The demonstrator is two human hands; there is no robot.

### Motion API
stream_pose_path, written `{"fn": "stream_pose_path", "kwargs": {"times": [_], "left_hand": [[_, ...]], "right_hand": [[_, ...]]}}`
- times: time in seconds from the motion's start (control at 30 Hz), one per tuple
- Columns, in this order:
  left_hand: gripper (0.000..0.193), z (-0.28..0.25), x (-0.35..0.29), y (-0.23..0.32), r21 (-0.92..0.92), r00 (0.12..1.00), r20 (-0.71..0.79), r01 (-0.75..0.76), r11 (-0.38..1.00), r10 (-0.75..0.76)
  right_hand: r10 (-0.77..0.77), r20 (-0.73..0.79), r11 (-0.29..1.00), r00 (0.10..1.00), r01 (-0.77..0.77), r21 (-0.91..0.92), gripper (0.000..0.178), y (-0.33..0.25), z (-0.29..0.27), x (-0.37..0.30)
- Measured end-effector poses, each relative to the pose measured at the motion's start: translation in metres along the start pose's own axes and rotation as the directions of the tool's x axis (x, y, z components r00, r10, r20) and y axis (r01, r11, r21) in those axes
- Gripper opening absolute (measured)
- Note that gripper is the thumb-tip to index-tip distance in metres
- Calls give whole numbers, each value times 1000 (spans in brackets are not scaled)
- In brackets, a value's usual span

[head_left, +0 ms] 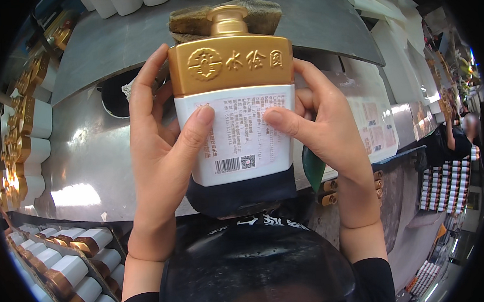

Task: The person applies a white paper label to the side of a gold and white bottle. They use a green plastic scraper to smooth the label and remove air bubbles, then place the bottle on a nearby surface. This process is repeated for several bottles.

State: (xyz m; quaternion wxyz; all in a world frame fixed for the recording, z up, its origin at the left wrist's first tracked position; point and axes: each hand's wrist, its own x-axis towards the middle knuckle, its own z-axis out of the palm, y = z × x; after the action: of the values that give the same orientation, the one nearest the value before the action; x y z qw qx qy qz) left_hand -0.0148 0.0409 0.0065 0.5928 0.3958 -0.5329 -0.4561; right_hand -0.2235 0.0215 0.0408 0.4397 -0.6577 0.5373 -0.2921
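A flat white bottle with a raised-pattern gold shoulder and neck (230, 62) lies between my hands, its neck pointing away from me. My left hand (163, 133) grips its left side, the thumb on the printed paper label (233, 138). On the opposite side my right hand (327, 120) is closed round the edge, and its thumb also rests on the label. The label sits on the white face, its far right edge partly hidden by my thumb. Behind the neck is a worn wooden block (268, 17). Black cloth (244, 197) shows below the bottle's base.
Printed label sheets (368, 124) lie to the right on the metal table (86, 174). A dark bowl (113, 97) sits left of my hand. White-and-gold bottles (33, 127) line the left, with a filled crate (68, 261) at lower left. Another person (452, 142) is at far right.
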Motion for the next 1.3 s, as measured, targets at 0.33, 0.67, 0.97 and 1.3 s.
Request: {"fn": "stream_pose_path", "kwargs": {"times": [0.33,0.67,0.97,1.3], "left_hand": [[71,-10,-8,4,77,999,48,23,997,-26],[87,-5,-12,3,68,996,58,56,996,-60],[81,-9,-10,4,28,993,88,72,997,-74],[85,-4,-10,7,32,995,27,100,995,-101]], "right_hand": [[-16,47,997,999,12,81,75,-3,-6,-8],[-52,19,997,998,53,-65,78,-2,-2,-8],[-16,15,1000,1000,16,12,74,-2,-3,-8],[11,19,1000,1000,-10,-11,75,-1,-2,-8]]}}
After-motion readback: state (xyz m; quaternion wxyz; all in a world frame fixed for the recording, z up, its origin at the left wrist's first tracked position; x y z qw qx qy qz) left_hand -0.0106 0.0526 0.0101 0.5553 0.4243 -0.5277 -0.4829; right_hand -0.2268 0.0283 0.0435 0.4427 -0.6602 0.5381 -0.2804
